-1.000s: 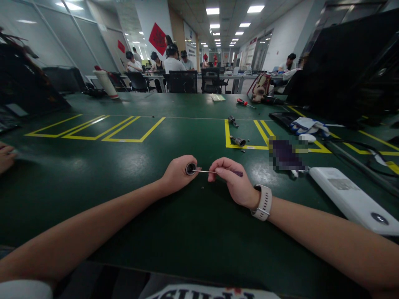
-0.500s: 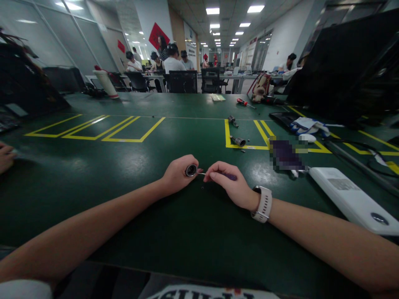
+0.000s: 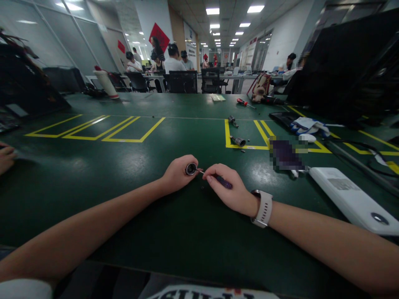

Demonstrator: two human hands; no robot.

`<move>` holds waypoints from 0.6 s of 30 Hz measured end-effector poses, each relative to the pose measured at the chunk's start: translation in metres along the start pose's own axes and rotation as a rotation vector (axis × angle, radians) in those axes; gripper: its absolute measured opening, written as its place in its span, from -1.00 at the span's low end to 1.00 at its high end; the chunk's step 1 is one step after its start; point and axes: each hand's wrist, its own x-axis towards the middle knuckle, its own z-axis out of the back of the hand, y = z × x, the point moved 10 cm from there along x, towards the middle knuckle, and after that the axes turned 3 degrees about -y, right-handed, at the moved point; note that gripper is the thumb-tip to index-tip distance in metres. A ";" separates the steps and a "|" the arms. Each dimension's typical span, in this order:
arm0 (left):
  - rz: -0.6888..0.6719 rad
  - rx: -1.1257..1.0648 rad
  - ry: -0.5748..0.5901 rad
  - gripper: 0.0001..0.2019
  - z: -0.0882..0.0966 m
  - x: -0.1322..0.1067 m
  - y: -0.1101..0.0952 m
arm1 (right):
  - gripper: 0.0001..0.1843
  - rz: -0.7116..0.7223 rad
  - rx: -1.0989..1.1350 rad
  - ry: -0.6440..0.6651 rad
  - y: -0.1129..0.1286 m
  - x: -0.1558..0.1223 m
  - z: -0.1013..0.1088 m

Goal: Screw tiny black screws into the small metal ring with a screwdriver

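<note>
My left hand [image 3: 179, 174] is closed around a round metal cylindrical part [image 3: 190, 169], whose hollow dark end faces me. In my right hand [image 3: 229, 187] is a small screwdriver [image 3: 225, 182] with a dark purple handle, pinched near its shaft. Its thin shaft points left, and the tip meets the side of the metal part by my left fingers; the exact contact is hidden. A tiny dark piece [image 3: 202, 188] lies on the green table [image 3: 174, 245] just below the hands.
Two similar metal parts [image 3: 238, 141] [image 3: 232, 120] lie by the yellow tape at right, with tiny pieces nearby. Further right are a blurred-out phone [image 3: 285, 153], a white power bank [image 3: 352, 199] and a cloth [image 3: 308, 126]. A red screwdriver [image 3: 245, 102] lies behind. Another person's hand [image 3: 6, 158] shows at far left.
The screwdriver's handle end has dropped and shifted slightly left, so its shaft now slants more. My right hand has tilted with it. My left hand stays almost still.
</note>
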 end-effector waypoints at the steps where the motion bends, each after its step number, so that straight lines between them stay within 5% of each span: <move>1: -0.006 0.001 0.007 -0.88 -0.001 0.000 0.000 | -0.87 -0.020 0.012 0.001 -0.002 0.000 0.001; 6: -0.048 0.019 0.042 -0.86 -0.004 -0.002 -0.004 | -0.88 -0.164 0.158 0.002 -0.016 0.001 0.002; 13: -0.074 0.015 0.049 -0.85 -0.004 -0.004 -0.008 | -0.88 -0.484 0.774 0.012 -0.059 -0.002 -0.015; 18: -0.053 0.016 0.034 -0.86 -0.001 -0.003 -0.008 | -0.88 -0.395 0.662 -0.019 -0.050 -0.001 -0.008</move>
